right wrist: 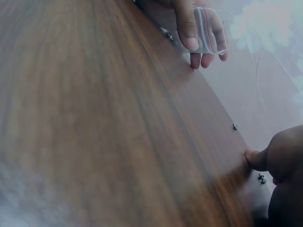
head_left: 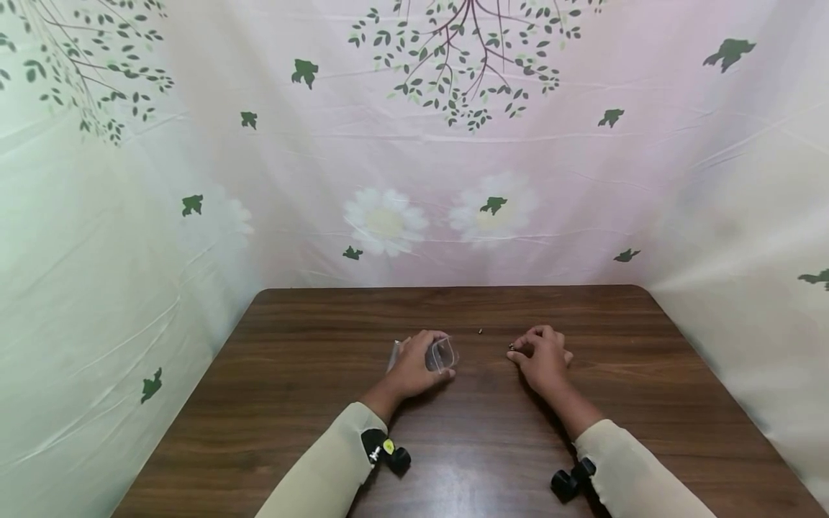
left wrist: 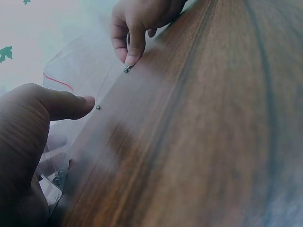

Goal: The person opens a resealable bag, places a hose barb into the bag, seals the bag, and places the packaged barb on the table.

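In the head view, my left hand [head_left: 414, 370] grips a clear zip bag [head_left: 442, 355], its mouth facing right. The right wrist view shows the bag's zip strip [right wrist: 207, 29] between thumb and fingers. Small dark metal pieces [left wrist: 57, 178] show low in the bag in the left wrist view. My right hand [head_left: 545, 363] pinches a small metal screw [left wrist: 126, 70] at its fingertips, close to the table; its exact shape is too small to tell. Between the hands, a second small metal piece [head_left: 481, 331] lies on the wood, apart from both.
Both hands are over a brown wooden table [head_left: 311, 403] with rounded far corners. A printed cloth [head_left: 414, 165] with leaves and flowers hangs behind it and along both sides. A black wrist camera [head_left: 398, 460] sits at the left cuff, another [head_left: 565, 486] at the right.
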